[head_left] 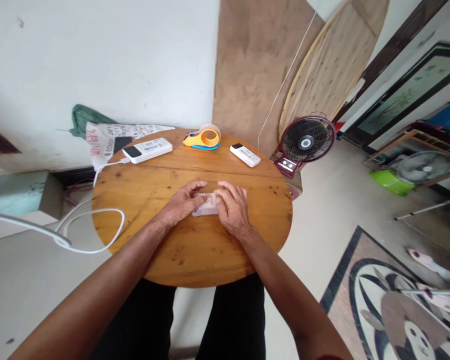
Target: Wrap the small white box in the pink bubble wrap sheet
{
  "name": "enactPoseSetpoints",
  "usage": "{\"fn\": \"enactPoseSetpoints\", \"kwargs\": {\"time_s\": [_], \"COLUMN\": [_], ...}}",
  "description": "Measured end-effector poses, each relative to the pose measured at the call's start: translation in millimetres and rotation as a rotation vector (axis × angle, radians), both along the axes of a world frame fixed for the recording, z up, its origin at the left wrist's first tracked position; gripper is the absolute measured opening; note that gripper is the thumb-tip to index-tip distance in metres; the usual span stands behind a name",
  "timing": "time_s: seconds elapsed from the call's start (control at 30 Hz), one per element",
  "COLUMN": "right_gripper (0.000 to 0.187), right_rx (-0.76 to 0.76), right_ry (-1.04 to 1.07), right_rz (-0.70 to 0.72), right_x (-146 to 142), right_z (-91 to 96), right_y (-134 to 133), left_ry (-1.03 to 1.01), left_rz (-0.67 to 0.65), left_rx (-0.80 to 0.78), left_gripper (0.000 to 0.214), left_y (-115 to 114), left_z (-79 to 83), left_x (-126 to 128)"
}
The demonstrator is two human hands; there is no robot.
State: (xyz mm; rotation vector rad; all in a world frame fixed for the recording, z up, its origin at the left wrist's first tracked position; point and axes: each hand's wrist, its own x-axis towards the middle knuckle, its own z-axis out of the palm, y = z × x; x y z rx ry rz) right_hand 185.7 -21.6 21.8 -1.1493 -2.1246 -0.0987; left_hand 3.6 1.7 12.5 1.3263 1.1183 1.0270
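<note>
A small clear box with red print [206, 207] lies flat near the middle of the round wooden table [165, 260]. My left hand [183, 202] grips its left end, the thumb lying over the top. At the other end my right hand [233, 206] is wrapped over the box, with fingers curled and covering that side. What the box contains cannot be made out.
At the back of the table are an orange tape dispenser [202, 138], a white power bank [148, 150] with a white cable [112, 212] plugged in, and a smaller white power bank [245, 155]. A dark fan [306, 141] stands beyond the right edge.
</note>
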Motion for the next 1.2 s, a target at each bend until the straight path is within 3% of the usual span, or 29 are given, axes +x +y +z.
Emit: {"fn": "enactPoseSetpoints", "kwargs": {"time_s": [0.3,0.63,1.03,1.2], "right_gripper": [0.02,0.021,0.026,0.028], "right_rx": [-0.005,0.008,0.004,-0.013], "right_ry": [-0.104,0.096,0.079,0.06], "right_rz": [0.071,0.0,0.0,-0.006], "right_x": [-9.3,-0.4,0.5,0.6], "right_z": [-2.2,-2.6,-4.1,-5.6], "right_y": [3.3,3.1,5.2,5.2], "left_ry": [-0.063,-0.026,-0.081,-0.086], "left_rz": [-0.009,0.036,0.13,0.13], "left_rx": [0.02,0.029,-0.046,0.003], "left_gripper": [0.064,0.059,0.049,0.046], "left_y": [1.2,3.5,2.5,2.6], "left_z": [0.2,-5.2,1.5,2.6], "left_x": [0.8,-1.3,-2.6,-3.2]}}
